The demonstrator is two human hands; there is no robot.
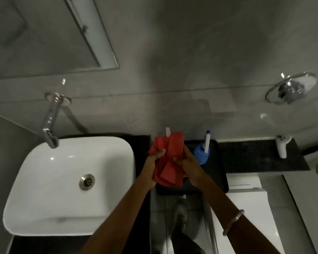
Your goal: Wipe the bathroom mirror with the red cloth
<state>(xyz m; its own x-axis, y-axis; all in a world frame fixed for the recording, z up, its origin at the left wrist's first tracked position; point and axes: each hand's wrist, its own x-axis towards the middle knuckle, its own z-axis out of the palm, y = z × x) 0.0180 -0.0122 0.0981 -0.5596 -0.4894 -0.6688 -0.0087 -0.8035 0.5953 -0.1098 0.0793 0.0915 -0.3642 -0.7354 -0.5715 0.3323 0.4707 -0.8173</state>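
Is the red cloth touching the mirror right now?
No, the red cloth is bunched between the left hand and right hand above the counter, well away from the mirror up on the wall.

Red cloth bunched up, mirror on the wall above the basin

The soft red fabric cloth (168, 158) is crumpled in loose folds, its lower edges hanging down, well below the mirror. The flat rectangular wall mirror (44, 33) with a thin pale frame sits at the upper left, reflecting grey tiles.
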